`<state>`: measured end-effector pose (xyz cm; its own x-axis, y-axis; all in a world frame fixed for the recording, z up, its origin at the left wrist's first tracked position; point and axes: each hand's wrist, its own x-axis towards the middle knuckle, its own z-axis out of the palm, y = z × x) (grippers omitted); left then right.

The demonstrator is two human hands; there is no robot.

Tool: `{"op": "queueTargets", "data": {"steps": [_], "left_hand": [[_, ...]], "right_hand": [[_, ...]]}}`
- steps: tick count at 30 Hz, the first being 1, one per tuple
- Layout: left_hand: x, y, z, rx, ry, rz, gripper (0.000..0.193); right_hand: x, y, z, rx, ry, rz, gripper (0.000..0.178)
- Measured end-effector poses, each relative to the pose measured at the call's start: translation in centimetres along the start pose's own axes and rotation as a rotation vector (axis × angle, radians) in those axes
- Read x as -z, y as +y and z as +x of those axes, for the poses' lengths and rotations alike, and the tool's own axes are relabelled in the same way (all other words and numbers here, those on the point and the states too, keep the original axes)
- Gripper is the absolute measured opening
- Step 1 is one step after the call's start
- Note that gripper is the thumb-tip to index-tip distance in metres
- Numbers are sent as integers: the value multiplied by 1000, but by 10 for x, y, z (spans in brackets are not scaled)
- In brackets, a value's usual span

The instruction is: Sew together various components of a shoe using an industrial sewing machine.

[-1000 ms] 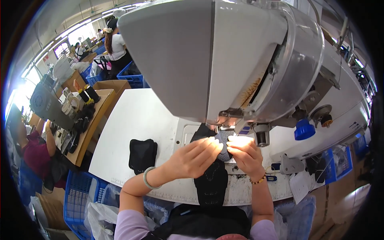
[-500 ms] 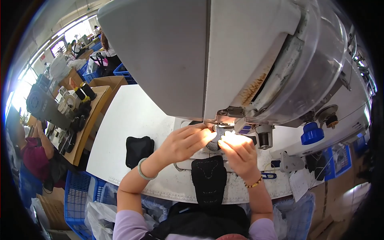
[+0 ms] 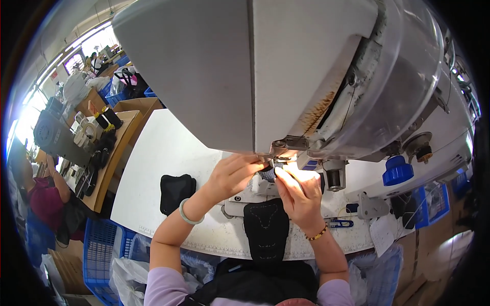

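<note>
Both my hands meet under the head of a large grey-and-white sewing machine [image 3: 204,76], in the bright light by its needle area. Between them is a small grey textured piece with a dark edge [image 3: 266,175], partly hidden by fingers. My left hand [image 3: 236,176] pinches its left side with thumb and fingertips. My right hand [image 3: 300,196] is closed at its right side, fingertips pressed together. Just nearer to me, a black shaped fabric panel [image 3: 266,229] with light stitch lines lies flat over the table's front edge. Neither hand touches it.
A stack of black panels [image 3: 177,195] lies left on the white table [image 3: 138,199]. Right are a blue knob [image 3: 397,171], blue thread snips [image 3: 341,223] and a paper sheet [image 3: 383,234]. Blue crates [image 3: 104,252] stand below left. A person [image 3: 48,201] sits beyond a side table.
My right hand has shifted slightly left and turned more upright, closer to the left hand. The grey piece shows less between them. The machine head sits slightly further left in view.
</note>
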<state>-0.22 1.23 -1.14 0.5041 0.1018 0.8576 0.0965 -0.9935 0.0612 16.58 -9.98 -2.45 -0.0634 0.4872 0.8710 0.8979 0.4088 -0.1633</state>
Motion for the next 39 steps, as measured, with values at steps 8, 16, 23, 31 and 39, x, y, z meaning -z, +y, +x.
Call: {"op": "queueTargets", "data": {"steps": [8, 16, 23, 31, 39], "left_hand": [[2, -7, 4, 102, 17, -153, 23], [14, 2, 11, 57, -65, -115, 28], [19, 19, 12, -22, -158, 13, 38], [15, 32, 14, 6, -126, 110, 32], [16, 46, 20, -85, -200, 312, 37]], "right_hand": [[1, 6, 6, 11, -1, 40, 31], [-3, 1, 1, 69, 38, 31, 29], [0, 0, 2, 100, -17, 10, 32], [1, 2, 3, 58, 2, 43, 25], [0, 7, 2, -5, -5, 15, 23]]}}
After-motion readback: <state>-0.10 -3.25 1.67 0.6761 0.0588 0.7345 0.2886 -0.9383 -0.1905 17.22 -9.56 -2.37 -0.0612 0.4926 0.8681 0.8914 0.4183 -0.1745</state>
